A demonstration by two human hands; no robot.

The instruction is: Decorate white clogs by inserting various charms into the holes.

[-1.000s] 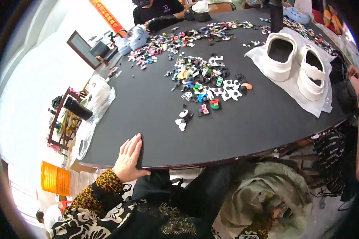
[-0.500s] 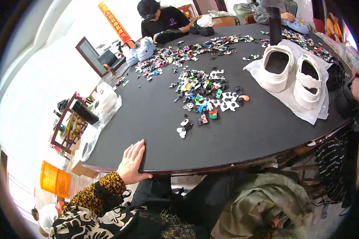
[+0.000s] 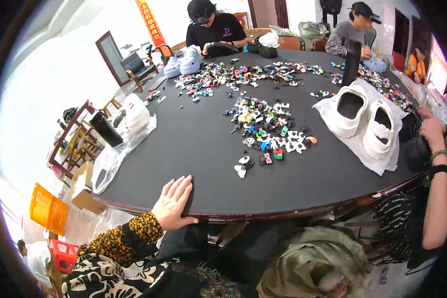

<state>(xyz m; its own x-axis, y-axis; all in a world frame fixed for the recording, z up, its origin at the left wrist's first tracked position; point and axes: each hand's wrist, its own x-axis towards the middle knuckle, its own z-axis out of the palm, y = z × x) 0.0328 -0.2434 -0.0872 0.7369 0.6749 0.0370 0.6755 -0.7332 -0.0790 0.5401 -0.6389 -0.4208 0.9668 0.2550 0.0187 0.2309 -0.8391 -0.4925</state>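
My left hand [image 3: 173, 204] lies flat on the near edge of the black table [image 3: 203, 164], fingers stretched out, holding nothing. Down at the lower edge, my right hand [image 3: 336, 289] is inside an olive-green woven sack [image 3: 308, 248]; its fingers are hidden and blurred. In front of me on the table is a pile of small colourful rubber shoe charms [image 3: 256, 116], with a few black-and-white ones nearest my left hand. A pair of white clogs [image 3: 351, 113] stands on white wrapping [image 3: 377, 161] to the right.
Light blue clogs [image 3: 189, 60] and more charms [image 3: 253, 73] lie farther back. A black bottle [image 3: 351, 63] stands behind the white clogs. At the right, a co-worker's arm [image 3: 437, 198] reaches over the edge. Clear plastic [image 3: 119, 154] covers the left edge; two people work across the table.
The view has shifted, showing more of the far side. The co-worker's hand at the right has come further into view. My left hand stays flat; my right remains down in the sack.
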